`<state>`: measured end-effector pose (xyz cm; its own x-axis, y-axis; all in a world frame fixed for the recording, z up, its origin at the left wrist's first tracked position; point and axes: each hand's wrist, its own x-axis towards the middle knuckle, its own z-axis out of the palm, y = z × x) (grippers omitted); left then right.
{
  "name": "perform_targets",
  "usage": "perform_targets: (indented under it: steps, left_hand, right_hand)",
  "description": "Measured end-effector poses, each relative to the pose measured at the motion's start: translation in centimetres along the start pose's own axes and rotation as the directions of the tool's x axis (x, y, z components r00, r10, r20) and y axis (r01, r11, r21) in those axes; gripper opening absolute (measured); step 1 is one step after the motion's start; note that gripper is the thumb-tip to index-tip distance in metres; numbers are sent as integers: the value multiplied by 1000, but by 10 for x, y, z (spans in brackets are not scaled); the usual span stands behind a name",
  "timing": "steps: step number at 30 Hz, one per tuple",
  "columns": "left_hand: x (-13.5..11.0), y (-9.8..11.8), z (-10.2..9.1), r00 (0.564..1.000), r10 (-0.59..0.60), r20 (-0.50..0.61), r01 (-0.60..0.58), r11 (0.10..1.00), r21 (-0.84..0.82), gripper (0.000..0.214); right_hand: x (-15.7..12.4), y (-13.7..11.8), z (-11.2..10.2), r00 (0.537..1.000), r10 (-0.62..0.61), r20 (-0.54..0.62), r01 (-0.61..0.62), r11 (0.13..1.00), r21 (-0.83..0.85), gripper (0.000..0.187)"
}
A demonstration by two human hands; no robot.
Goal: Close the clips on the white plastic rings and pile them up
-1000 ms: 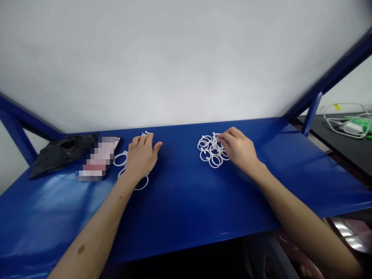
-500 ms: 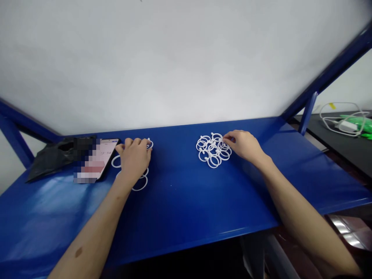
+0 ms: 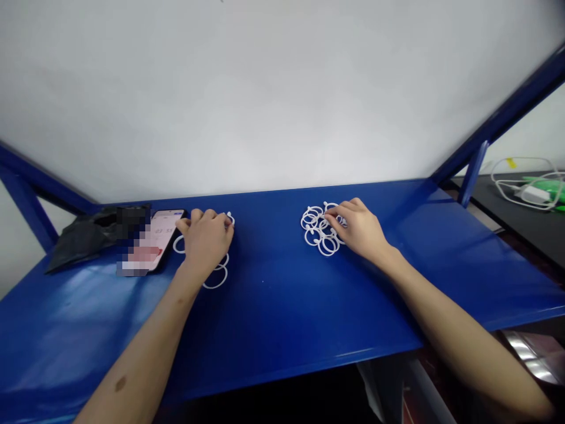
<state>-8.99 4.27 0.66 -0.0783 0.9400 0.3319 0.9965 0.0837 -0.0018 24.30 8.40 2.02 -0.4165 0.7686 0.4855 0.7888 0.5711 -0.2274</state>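
On the right part of the blue tabletop (image 3: 273,306) lies an overlapping pile of thin white rings (image 3: 318,227), each with a small knob on its rim. My right hand (image 3: 358,227) reaches over the pile's right side, thumb and forefinger pinched on a ring there; the fingers cover part of it. Several more white rings (image 3: 216,287) lie spread out on the left. My left hand (image 3: 205,235) is above them, fingers curled down, with its fingertips closed at the rim of the farthest ring (image 3: 232,220). The palm and wrist hide some of these rings.
Left of my left hand lies a phone (image 3: 164,227) with a lit screen, partly blurred out, beside a black plastic bag (image 3: 82,238). A white wall (image 3: 282,100) stands behind. Blue frame bars (image 3: 474,174) slant at both sides. A white cable and charger (image 3: 532,193) rest at far right.
My right hand has shifted left, farther over the pile, and its fingers now cover the right-hand rings. My left hand stays nearly in place. The whole view has shifted slightly.
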Motion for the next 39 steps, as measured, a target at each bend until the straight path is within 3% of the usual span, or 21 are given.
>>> perform_targets:
  steps: [6,10,13,16,18,20,22,24,28,34,39]
  left_hand:
    - [-1,20,-10,999,-33,-32,24,973,-231,21]
    - [-15,50,-18,988,79,-132,-131,881,-455,15]
    - [-34,75,-20,929,260,-264,-362,792,-492,11]
    - [-48,91,-19,832,390,-395,-540,733,-412,11]
    - [-53,95,-18,782,425,-455,-594,728,-342,11]
    - [-53,94,-16,759,422,-496,-611,726,-316,10]
    - [-50,91,-15,767,372,-523,-590,728,-348,8]
    - [-48,88,-15,812,286,-508,-527,733,-430,2]
    - [-43,84,-15,904,263,-338,-424,655,-625,6]
    - [-44,82,-18,927,311,-208,-358,573,-737,6]
    - [-47,82,-18,908,396,-136,-366,592,-718,13]
  right_hand:
    - [-9,-25,8,982,-181,47,174,976,132,23]
    - [-14,-41,11,964,-254,82,211,914,346,22]
    - [-18,-51,13,976,-165,142,52,811,583,25]
    - [-21,-59,16,983,-55,177,-95,671,736,22]
    - [-23,-60,19,987,-32,157,-103,623,775,20]
    - [-23,-60,20,992,-23,121,-79,630,773,17]
    - [-23,-57,21,997,-18,81,-47,679,733,15]
    - [-22,-54,21,999,-29,46,-10,730,684,14]
    - [-21,-50,21,996,-94,-9,77,752,655,12]
    - [-22,-50,20,995,-95,10,63,733,678,15]
    - [-25,-50,19,966,-257,-19,216,768,602,22]
